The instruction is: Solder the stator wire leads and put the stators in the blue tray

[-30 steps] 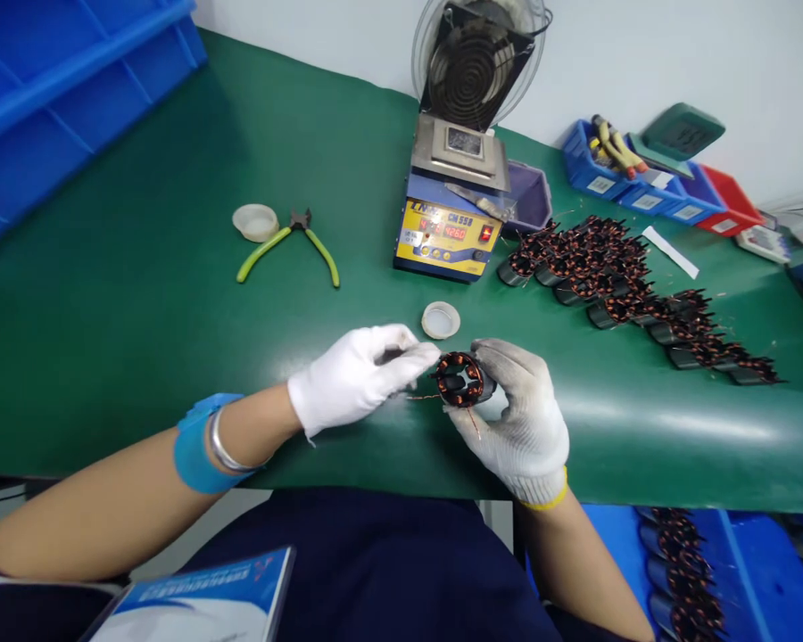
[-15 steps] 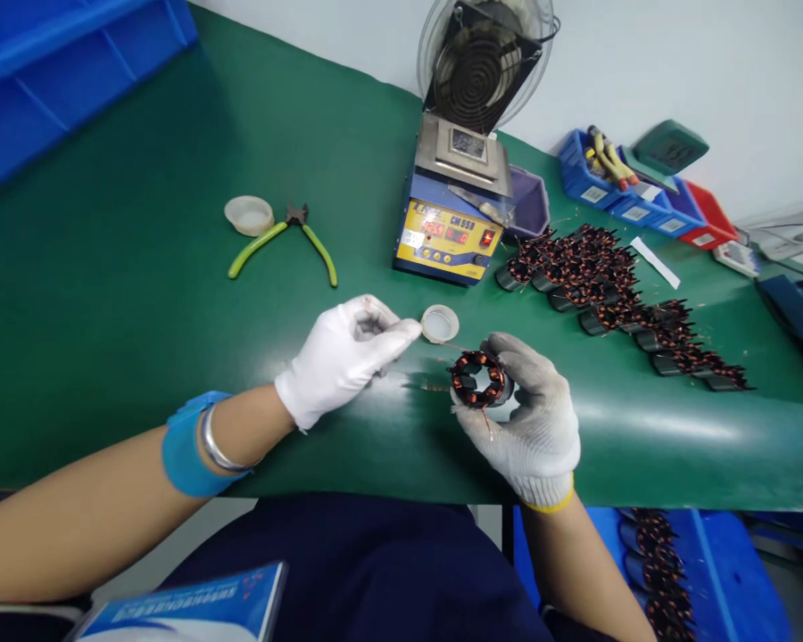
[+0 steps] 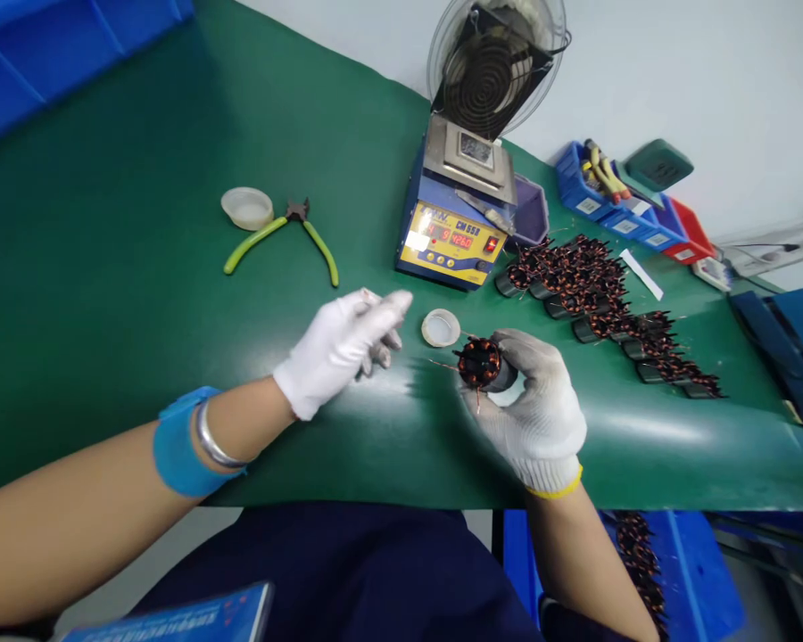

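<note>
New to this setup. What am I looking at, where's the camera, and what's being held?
There is no robot here: these are a person's own two gloved hands, seen by a camera worn on the head, looking forward and down. The right hand holds a dark cylinder wound with copper wire, loose wire ends sticking out. The left hand is beside it, with nothing visible in its fingers. On the green table lie green-handled cutters, two shallow dishes and a box with a red digital display. To the right are many similar wound parts, with small bins behind them.
</note>
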Action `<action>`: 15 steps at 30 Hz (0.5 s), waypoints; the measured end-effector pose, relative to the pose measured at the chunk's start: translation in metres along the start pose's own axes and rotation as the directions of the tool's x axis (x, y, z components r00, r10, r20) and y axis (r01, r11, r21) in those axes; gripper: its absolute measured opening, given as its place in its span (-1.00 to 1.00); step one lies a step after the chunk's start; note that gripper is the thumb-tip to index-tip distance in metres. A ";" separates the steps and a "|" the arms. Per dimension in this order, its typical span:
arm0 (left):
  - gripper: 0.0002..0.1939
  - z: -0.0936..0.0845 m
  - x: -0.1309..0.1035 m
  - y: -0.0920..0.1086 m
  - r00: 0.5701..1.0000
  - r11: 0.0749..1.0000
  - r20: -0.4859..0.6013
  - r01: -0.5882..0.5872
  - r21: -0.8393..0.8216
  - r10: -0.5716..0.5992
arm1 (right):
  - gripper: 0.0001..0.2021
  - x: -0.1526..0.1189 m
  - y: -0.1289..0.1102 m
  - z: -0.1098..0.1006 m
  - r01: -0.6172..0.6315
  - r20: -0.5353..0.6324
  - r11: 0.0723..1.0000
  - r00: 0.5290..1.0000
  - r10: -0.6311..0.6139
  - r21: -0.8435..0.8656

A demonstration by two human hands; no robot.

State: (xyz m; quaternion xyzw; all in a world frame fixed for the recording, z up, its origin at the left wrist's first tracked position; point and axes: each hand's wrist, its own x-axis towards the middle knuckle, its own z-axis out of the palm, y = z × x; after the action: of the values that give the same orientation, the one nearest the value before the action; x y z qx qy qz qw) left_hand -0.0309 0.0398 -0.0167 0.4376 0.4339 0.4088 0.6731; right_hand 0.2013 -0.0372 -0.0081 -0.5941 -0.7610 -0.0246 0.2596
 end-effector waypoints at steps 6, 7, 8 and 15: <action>-0.57 0.006 0.008 -0.025 0.998 0.995 0.049 -0.053 0.081 0.049 | -0.56 0.022 0.024 -0.003 0.130 0.088 0.956 0.990 -0.110 -0.263; -0.58 0.005 0.010 -0.026 0.997 0.995 0.046 -0.062 0.077 0.059 | -0.55 0.025 0.025 -0.005 0.139 0.163 0.950 0.982 -0.096 -0.280; -0.59 0.004 0.011 -0.025 0.997 0.995 0.044 -0.070 0.072 0.066 | -0.55 0.029 0.024 -0.006 0.142 0.237 0.944 0.969 -0.070 -0.299; -0.63 0.003 0.013 -0.022 0.993 0.985 0.088 -0.089 0.146 0.077 | -0.46 0.061 0.000 -0.020 0.085 0.494 0.887 0.852 0.171 -0.453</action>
State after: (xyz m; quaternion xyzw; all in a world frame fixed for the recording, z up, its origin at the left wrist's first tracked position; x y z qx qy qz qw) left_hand -0.0206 0.0447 -0.0390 0.5211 0.4168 0.3846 0.6378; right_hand 0.1990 0.0106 0.0348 -0.6396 -0.7608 -0.0359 -0.1036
